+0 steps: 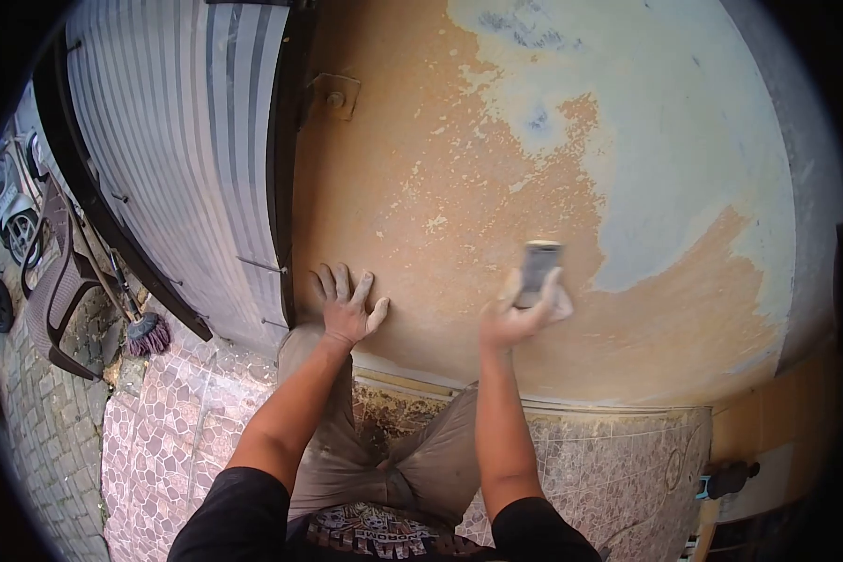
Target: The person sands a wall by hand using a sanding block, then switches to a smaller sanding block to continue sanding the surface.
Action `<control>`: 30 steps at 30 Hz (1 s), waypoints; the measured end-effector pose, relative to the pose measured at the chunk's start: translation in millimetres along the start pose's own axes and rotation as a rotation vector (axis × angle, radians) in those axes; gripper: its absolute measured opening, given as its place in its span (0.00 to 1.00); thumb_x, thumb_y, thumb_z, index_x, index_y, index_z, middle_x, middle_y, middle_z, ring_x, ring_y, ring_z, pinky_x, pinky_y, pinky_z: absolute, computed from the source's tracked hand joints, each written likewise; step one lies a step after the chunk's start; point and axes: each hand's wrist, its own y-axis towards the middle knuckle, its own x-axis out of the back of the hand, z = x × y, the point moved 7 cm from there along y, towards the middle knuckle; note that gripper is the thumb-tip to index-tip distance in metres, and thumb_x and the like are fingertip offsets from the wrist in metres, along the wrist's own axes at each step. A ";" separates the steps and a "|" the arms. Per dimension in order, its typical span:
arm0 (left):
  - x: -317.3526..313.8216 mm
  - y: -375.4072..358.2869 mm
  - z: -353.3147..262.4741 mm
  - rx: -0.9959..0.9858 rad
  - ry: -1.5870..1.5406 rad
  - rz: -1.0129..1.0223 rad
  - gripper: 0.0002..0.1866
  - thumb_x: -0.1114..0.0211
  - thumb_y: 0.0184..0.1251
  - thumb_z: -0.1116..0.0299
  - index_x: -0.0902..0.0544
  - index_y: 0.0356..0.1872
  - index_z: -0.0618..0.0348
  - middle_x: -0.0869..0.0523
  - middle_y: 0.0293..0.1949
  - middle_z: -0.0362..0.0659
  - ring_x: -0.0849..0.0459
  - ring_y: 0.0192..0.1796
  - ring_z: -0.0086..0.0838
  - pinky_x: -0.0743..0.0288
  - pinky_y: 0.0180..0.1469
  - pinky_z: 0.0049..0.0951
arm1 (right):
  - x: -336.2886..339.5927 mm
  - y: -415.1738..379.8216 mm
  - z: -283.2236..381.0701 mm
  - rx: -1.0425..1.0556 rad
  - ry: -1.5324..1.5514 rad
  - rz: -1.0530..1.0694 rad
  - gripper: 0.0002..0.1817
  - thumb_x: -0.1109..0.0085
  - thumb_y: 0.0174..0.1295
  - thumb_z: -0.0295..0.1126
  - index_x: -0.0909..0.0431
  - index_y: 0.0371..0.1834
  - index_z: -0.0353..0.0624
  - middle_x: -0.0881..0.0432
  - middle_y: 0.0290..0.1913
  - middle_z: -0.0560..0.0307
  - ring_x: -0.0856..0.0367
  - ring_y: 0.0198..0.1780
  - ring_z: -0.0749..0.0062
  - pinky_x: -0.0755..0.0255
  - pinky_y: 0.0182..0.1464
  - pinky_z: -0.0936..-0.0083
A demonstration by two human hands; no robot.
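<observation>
Before me stands a wall with worn orange paint and a large pale, smooth patch at the upper right. My left hand lies against the orange paint near the wall's left edge, fingers spread, holding nothing; pale dust coats its fingers. My right hand grips a sanding block, dark and rectangular with a pale upper edge, against or close to the orange area just left of the patch. Motion blurs the block and fingers, so its contact with the wall cannot be made out.
Left of the wall is a ribbed metal shutter in a dark frame with protruding rods. Beyond it are a brown woven chair, a mop and parked scooters. Patterned tiles cover the floor. Another person appears far right.
</observation>
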 end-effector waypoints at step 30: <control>-1.9 -2.7 2.9 0.048 -0.010 -0.012 0.33 0.33 0.58 0.45 0.23 0.63 0.48 0.43 0.75 0.61 0.47 0.73 0.73 0.60 0.70 0.77 | 2.7 -125.5 -10.1 0.497 -0.032 0.736 0.24 0.28 0.60 0.43 0.20 0.61 0.65 0.29 0.47 0.68 0.31 0.51 0.69 0.45 0.60 0.61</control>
